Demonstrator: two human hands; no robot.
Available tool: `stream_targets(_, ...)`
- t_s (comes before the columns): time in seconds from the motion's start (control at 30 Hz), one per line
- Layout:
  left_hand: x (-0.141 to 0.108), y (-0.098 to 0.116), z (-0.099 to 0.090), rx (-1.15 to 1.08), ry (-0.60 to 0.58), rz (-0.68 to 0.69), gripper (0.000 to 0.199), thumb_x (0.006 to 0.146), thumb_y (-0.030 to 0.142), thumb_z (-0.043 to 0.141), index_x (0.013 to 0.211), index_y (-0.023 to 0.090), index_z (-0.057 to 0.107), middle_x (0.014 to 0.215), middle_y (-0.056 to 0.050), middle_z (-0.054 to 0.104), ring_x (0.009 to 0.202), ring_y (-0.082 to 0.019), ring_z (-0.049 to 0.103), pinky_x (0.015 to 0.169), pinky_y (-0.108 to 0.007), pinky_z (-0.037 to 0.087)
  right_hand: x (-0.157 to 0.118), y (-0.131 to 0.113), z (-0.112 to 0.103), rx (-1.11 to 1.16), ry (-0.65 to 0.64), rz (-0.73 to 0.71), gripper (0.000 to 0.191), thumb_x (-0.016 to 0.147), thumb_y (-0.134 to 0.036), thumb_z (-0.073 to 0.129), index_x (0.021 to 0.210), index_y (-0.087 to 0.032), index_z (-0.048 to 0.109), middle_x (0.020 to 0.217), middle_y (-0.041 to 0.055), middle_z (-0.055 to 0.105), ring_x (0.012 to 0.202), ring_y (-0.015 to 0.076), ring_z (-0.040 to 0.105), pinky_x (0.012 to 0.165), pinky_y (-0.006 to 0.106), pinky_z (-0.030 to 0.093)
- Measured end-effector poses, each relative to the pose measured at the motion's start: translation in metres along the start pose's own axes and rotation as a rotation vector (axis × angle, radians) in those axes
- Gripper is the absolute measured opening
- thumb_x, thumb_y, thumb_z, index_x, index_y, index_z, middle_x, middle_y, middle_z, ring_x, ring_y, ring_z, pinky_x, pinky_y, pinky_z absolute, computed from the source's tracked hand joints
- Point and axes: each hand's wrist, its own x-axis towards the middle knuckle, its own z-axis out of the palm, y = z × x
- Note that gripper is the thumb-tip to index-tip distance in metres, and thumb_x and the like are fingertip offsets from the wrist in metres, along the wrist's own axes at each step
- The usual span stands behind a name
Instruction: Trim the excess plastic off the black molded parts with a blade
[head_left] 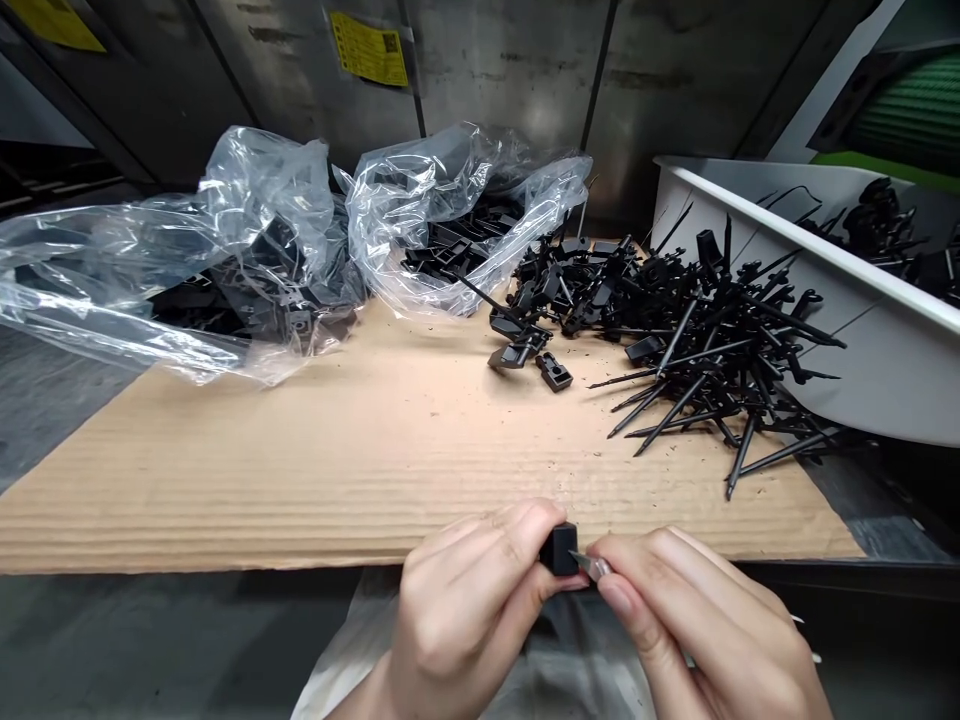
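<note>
Between thumb and fingers, my left hand [472, 590] pinches a small black plastic part [562, 549] at the front edge of the cardboard. A craft knife [589, 565] is gripped in my right hand [697, 610], its pointed blade touching the part's right side. Most of the knife's handle is hidden by my fingers. Beyond my hands, a loose black plastic piece [554, 372] lies on the cardboard, close to a big heap of black moulded parts with thin sprue sticks [697, 340].
A cardboard sheet [300, 460] covers the work surface. Two clear plastic bags [277, 190] with black parts stand at the back left. On the right is a white bin [862, 340] holding more black pieces. Behind everything rises a metal wall [502, 70] with yellow labels [369, 50].
</note>
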Motion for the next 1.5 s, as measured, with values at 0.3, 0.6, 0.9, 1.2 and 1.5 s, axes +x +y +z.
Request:
stream_targets(0.3, 0.005, 0.000, -0.003, -0.116, -0.044, -0.039, 0.018, 0.086, 0.018, 0.058, 0.103, 0.012, 0.059, 0.086, -0.005, 0.072, 0.076, -0.013, 0.069, 0.071, -0.016, 0.051, 0.001, 0.014, 0.002, 0.032, 0.080, 0.068, 0.015, 0.084, -0.009, 0.051, 0.094, -0.016, 0.059, 0.070, 0.0024, 0.059, 0.064, 0.0130, 0.057, 0.058, 0.023, 0.046)
stream_targets(0.6, 0.010, 0.001, -0.006, -0.156, -0.078, -0.014, 0.016, 0.091, 0.022, 0.049, 0.102, 0.012, 0.055, 0.086, -0.004, 0.071, 0.077, -0.011, 0.068, 0.072, -0.012, 0.048, 0.012, -0.001, 0.004, 0.269, 0.017, 0.117, 0.020, 0.083, -0.026, 0.058, 0.102, -0.023, 0.054, 0.078, -0.0013, 0.061, 0.067, 0.0091, 0.060, 0.059, 0.014, 0.048)
stream_targets(0.9, 0.010, 0.001, -0.010, -0.293, -0.224, -0.031, 0.015, 0.093, 0.023, 0.044, 0.100, 0.014, 0.055, 0.072, 0.000, 0.070, 0.067, -0.011, 0.069, 0.067, -0.015, 0.048, 0.030, -0.008, 0.013, 0.616, -0.004, 0.584, 0.023, 0.084, -0.029, 0.050, 0.063, -0.020, 0.052, 0.056, -0.0053, 0.050, 0.052, 0.0076, 0.049, 0.049, 0.015, 0.038)
stream_targets(1.2, 0.010, 0.001, -0.009, -0.176, -0.181, -0.005, 0.020, 0.094, 0.027, 0.043, 0.098, 0.012, 0.055, 0.077, -0.005, 0.072, 0.070, -0.013, 0.070, 0.063, -0.015, 0.048, 0.015, -0.013, 0.010, 0.604, 0.064, 0.729, 0.035, 0.077, -0.039, 0.056, 0.050, -0.020, 0.045, 0.048, -0.0072, 0.037, 0.046, 0.0068, 0.033, 0.046, 0.019, 0.028)
stream_targets(1.5, 0.013, 0.005, -0.003, -0.142, -0.111, -0.013, 0.014, 0.090, 0.026, 0.051, 0.087, 0.014, 0.059, 0.077, -0.005, 0.072, 0.068, -0.015, 0.069, 0.062, -0.018, 0.050, 0.016, -0.012, 0.013, 0.514, -0.088, 0.544, 0.016, 0.082, -0.036, 0.052, 0.073, -0.023, 0.058, 0.063, -0.0041, 0.055, 0.058, 0.0102, 0.053, 0.049, 0.017, 0.039)
